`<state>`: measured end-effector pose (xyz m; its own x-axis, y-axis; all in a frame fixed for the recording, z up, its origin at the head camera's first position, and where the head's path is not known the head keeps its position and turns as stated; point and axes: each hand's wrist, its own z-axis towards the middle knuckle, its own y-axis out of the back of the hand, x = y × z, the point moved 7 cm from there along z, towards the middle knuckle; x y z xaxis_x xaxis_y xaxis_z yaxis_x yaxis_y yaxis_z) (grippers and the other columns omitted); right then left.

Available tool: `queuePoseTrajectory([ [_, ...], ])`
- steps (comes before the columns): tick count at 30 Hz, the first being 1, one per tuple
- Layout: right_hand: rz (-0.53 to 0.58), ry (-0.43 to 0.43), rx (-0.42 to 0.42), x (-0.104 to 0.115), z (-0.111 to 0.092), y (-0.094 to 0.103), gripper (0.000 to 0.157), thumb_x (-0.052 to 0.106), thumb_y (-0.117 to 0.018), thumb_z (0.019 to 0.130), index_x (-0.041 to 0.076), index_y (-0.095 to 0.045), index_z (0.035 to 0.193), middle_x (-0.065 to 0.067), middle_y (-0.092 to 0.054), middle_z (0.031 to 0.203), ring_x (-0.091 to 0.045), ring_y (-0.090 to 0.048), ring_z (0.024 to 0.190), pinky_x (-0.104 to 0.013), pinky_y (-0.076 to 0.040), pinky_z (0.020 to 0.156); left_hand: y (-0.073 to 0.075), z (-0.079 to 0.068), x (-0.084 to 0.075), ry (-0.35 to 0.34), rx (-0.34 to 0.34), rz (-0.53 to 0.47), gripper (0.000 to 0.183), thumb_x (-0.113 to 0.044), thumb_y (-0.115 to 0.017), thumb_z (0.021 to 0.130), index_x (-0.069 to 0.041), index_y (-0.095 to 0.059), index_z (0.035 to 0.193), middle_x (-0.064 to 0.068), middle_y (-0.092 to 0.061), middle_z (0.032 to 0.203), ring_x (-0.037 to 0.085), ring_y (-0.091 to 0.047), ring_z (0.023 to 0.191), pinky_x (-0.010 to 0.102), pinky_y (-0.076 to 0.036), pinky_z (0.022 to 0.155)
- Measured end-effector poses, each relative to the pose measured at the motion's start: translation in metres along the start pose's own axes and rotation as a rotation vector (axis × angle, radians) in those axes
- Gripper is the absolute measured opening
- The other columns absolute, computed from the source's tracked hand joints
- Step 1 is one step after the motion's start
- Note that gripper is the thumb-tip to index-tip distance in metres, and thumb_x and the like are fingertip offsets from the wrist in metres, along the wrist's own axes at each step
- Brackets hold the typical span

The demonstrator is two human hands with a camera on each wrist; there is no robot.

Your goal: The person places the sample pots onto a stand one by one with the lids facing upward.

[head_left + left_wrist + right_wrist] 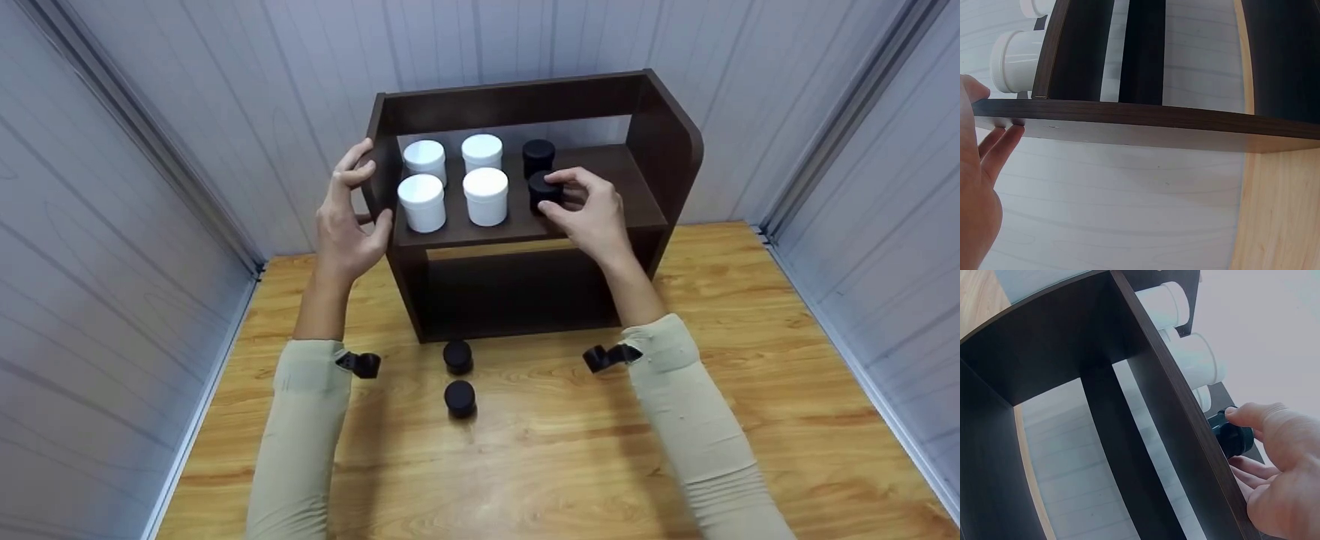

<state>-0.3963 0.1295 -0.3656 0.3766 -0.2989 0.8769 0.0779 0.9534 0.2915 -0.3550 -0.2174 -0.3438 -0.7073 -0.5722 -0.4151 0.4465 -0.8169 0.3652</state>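
Note:
A dark brown two-tier shelf (525,241) stands on the wooden surface. My right hand (596,214) pinches a small black lidded jar (543,196) at the front of the upper tier; the thumb and fingers lie on either side of it in the right wrist view, where the black jar (1232,434) sits at the board's edge. Behind it is another black jar (538,155). White jars (486,196) stand in two rows to the left. My left hand (346,225) holds the shelf's left side panel (1145,119), thumb at the front edge and fingers along the outer face.
Two more black jars, one nearer the shelf (457,357) and one closer to me (460,399), stand on the wooden surface (555,465). Pale panelled walls (315,60) enclose the back and both sides. The shelf's right side panel (667,150) rises beside the upper tier.

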Motion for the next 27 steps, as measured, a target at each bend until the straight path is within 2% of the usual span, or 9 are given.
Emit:
queuePoseTrajectory([
  [3, -0.006, -0.004, -0.002, 0.000, 0.000, 0.000, 0.036, 0.002, -0.084, 0.097, 0.000, -0.078, 0.132, -0.022, -0.075, 0.144, -0.036, -0.076, 0.134, -0.050, -0.062, 0.115, 0.000, 0.000, 0.000, 0.001, -0.001, -0.022, 0.052, 0.008, -0.071, 0.091, -0.005, -0.058, 0.140, 0.012, -0.057, 0.171, 0.029, -0.061, 0.155, 0.032, -0.059, 0.115],
  [5, -0.003, -0.011, 0.000, 0.001, 0.000, 0.000, 0.036, 0.003, -0.084, 0.097, 0.000, -0.078, 0.132, -0.022, -0.074, 0.145, -0.036, -0.076, 0.134, -0.050, -0.062, 0.115, 0.000, 0.001, 0.000, -0.004, -0.003, -0.032, 0.052, 0.009, -0.070, 0.091, -0.005, -0.058, 0.139, 0.013, -0.058, 0.171, 0.031, -0.061, 0.155, 0.042, -0.057, 0.122],
  [7, 0.007, -0.017, 0.004, 0.001, 0.000, 0.000, 0.037, 0.004, -0.084, 0.097, 0.000, -0.077, 0.132, -0.022, -0.074, 0.146, -0.035, -0.076, 0.136, -0.050, -0.062, 0.116, 0.001, 0.001, -0.001, -0.013, -0.006, -0.036, 0.052, 0.009, -0.070, 0.091, -0.005, -0.058, 0.139, 0.014, -0.058, 0.170, 0.032, -0.061, 0.155, 0.046, -0.056, 0.123],
  [15, 0.047, -0.016, -0.009, 0.005, -0.004, 0.005, 0.040, 0.002, -0.083, 0.097, -0.001, -0.075, 0.136, -0.021, -0.073, 0.148, -0.034, -0.071, 0.143, -0.049, -0.060, 0.120, 0.000, 0.001, -0.002, -0.029, -0.006, -0.053, 0.052, 0.011, -0.069, 0.090, -0.005, -0.058, 0.138, 0.016, -0.057, 0.170, 0.034, -0.062, 0.154, 0.048, -0.053, 0.128],
  [27, 0.001, 0.013, -0.018, 0.015, -0.016, 0.015, 0.042, 0.006, -0.085, 0.097, 0.003, -0.076, 0.137, -0.016, -0.073, 0.150, -0.030, -0.068, 0.146, -0.053, -0.061, 0.118, -0.001, 0.001, -0.001, -0.019, -0.003, -0.058, 0.052, 0.012, -0.069, 0.090, -0.004, -0.058, 0.138, 0.016, -0.057, 0.170, 0.034, -0.063, 0.154, 0.046, -0.053, 0.128],
])
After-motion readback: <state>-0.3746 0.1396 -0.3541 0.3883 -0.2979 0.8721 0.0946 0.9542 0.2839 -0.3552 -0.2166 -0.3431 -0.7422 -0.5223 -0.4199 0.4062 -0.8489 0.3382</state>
